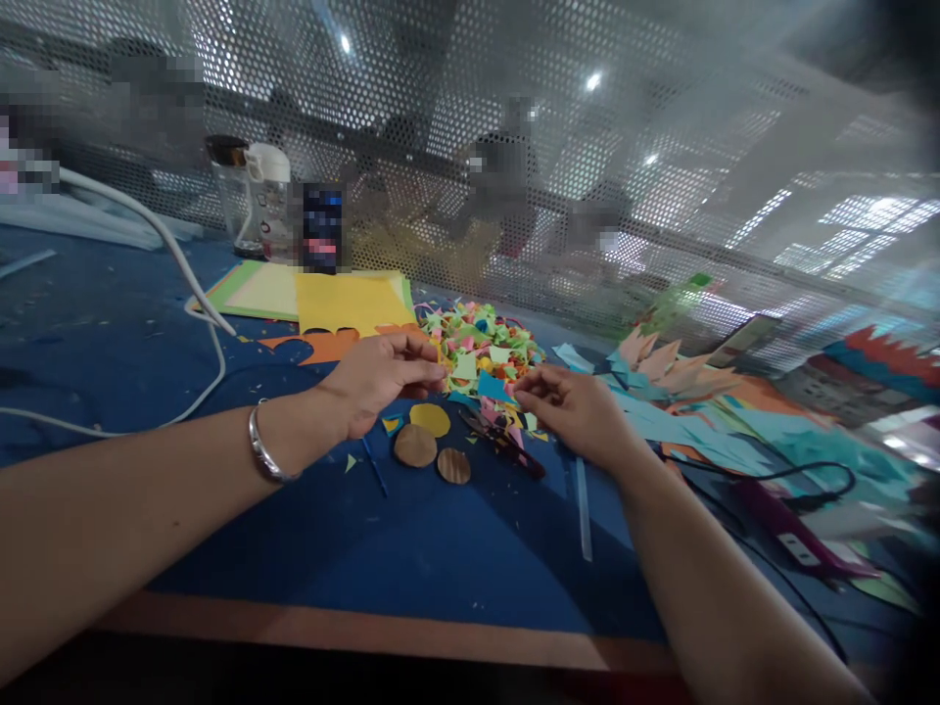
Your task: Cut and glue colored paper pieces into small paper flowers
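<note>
Over the near edge of a heap of coloured paper scraps (489,343), my left hand (382,380) has its thumb and fingers drawn together; whatever is between them is too small to make out. My right hand (577,411) pinches at the corner of a small blue paper piece (494,386). Below and between the hands lie a yellow paper disc (430,420) and two brown discs, one larger (415,446) and one smaller (453,466). Dark-handled scissors (518,450) rest beside them. A thin blue stick (374,467) lies under my left wrist.
Yellow paper sheets (345,302) and orange offcuts (334,345) lie back left, near bottles (271,201) and a phone (322,227). A white cable (165,235) crosses the left. At right are blue paper strips (682,426) and a purple power strip (793,539). Perforated mesh (441,127) stands behind.
</note>
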Demonstrator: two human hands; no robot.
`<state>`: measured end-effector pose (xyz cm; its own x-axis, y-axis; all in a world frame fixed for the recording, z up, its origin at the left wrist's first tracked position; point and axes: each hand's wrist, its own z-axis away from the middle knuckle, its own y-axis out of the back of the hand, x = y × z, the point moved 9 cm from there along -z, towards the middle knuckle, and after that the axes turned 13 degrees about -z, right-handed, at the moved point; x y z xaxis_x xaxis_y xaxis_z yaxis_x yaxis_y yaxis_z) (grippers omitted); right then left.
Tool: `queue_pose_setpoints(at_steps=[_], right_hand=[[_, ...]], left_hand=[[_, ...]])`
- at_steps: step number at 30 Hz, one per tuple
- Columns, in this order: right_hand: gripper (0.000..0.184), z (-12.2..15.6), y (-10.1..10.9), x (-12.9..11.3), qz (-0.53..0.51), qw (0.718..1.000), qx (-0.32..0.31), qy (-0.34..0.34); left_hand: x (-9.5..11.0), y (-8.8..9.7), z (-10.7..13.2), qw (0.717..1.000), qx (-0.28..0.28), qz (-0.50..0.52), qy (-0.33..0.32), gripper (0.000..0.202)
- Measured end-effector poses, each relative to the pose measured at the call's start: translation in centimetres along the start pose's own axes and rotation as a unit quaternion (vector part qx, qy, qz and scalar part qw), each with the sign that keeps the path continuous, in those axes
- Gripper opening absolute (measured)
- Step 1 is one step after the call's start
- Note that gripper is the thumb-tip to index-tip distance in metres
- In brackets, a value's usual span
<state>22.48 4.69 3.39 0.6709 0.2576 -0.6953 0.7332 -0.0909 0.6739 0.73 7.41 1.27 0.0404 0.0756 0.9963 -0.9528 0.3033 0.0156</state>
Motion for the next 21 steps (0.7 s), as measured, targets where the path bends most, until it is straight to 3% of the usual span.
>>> queue_pose_setpoints(at_steps=[6,13,17,21], right_hand=[[0.023,0.6,-2.8,-0.8,0.002,0.996,-0.087,-0.010],[0.020,1.7,-4.8,-2.8,-0.011,0.989,-0.146,-0.010],[0.025,1.6,-3.9,-2.6,0.005,0.992,-0.123,0.000],[0.030,0.9,-1.1,-1.3,0.047,0.998,-0.045,0.004]], left_hand=[[0.4,0.8,-0.1,1.000,0.007,-0.002,-0.004,0.016],[-0.1,0.2,0.0,1.000,-0.026,0.013,0.003,0.018],[0.3,0.3,-0.3,1.000,-0.026,0.006,-0.003,0.019],[0.6,0.9,-0.5,1.000,-0.014,-0.004,-0.016,0.018]])
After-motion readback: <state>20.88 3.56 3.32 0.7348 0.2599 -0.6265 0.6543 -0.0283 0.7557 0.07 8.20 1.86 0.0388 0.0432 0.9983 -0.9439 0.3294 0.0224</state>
